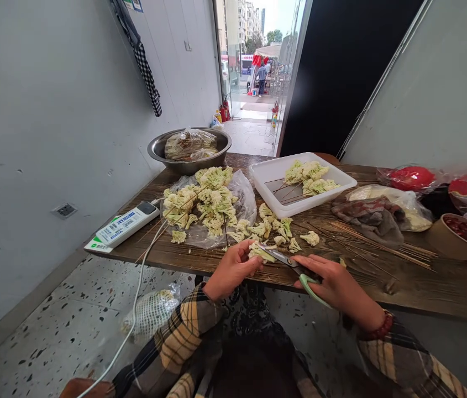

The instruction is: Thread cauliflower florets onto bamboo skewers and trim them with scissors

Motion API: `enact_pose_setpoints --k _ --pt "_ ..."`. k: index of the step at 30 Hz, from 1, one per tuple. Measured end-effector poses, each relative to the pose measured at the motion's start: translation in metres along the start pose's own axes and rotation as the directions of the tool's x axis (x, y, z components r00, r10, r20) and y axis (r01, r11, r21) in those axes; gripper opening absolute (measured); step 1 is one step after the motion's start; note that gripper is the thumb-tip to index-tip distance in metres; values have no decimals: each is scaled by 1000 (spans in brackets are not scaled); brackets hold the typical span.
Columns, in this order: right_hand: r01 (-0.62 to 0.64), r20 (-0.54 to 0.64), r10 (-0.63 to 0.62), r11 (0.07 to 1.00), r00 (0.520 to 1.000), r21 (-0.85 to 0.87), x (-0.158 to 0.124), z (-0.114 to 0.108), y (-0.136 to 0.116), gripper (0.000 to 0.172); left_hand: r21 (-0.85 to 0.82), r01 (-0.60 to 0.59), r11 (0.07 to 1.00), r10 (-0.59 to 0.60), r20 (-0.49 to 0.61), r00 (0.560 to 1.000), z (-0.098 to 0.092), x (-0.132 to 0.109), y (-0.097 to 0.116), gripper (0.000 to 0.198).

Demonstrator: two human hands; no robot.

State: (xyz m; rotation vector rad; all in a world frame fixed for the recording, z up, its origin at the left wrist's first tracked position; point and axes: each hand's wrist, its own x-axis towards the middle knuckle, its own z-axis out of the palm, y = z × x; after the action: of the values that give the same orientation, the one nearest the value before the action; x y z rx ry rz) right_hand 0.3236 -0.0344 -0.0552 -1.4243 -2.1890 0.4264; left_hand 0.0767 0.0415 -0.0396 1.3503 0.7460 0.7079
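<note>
Near the front edge of the wooden table, my left hand (pixel 233 270) pinches a cauliflower piece (pixel 261 252). My right hand (pixel 330 283) is wrapped round scissors (pixel 285 259) with pale green handles, their blades touching that piece. Loose florets (pixel 277 226) lie just beyond my hands. To their left, a heap of cauliflower (pixel 212 202), with thin skewers in some of it, rests on a clear plastic bag (pixel 245 190). A white tray (pixel 285 211) behind the florets holds skewered cauliflower (pixel 311 176).
A metal basin (pixel 192 165) with bagged items stands at the back left. A power strip (pixel 123 228) with a phone lies at the table's left edge. To the right are loose skewers (pixel 382 243), a cloth (pixel 368 216), plastic bags and a paper bowl (pixel 461 237).
</note>
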Motion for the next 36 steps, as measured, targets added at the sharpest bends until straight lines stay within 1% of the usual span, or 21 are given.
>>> enact_pose_setpoints --k 4,8,9,11,13,16,18,24,29,32,34,36 --pt "14 -43 -16 999 999 -41 -1 9 4 41 -21 25 999 -25 5 1000 0 0 -3 29" --pt "-62 -147 58 998 988 -27 -2 9 7 40 -50 0 999 -3 -69 998 -2 2 -3 29" --pt "-82 -155 76 996 985 -34 -3 7 6 41 -45 -6 999 2 -91 996 -3 3 -3 30" --pt "-102 -125 91 992 988 -81 -4 2 3 44 -14 -5 1000 3 -128 992 -5 3 -2 32" --pt "-92 -85 79 982 993 -165 -5 -4 -2 48 40 8 999 -2 -156 988 -6 4 -1 31" --pt "-52 -47 40 952 998 -301 -6 -10 -8 48 122 9 993 12 -167 986 -6 4 0 25" --pt "-35 -19 30 935 999 -353 -5 -12 -11 46 162 -6 987 33 -166 986 -6 4 0 23" --pt "-33 14 41 932 999 -362 -1 -16 -10 45 196 -47 979 79 -158 984 -8 4 -1 24" --pt "2 15 3 939 1000 -343 -1 -5 -4 40 152 -5 988 24 -126 992 -7 1 -2 25" --pt "9 -28 -18 954 999 -299 -2 5 0 38 77 26 997 -19 -88 996 -5 1 -5 27" --pt "-25 -110 -2 969 994 -244 -4 9 5 39 8 20 1000 -19 -86 996 -5 1 -6 29" --pt "-94 -220 46 973 974 -212 -6 9 11 42 -79 -11 997 2 -111 994 -7 2 -7 30"
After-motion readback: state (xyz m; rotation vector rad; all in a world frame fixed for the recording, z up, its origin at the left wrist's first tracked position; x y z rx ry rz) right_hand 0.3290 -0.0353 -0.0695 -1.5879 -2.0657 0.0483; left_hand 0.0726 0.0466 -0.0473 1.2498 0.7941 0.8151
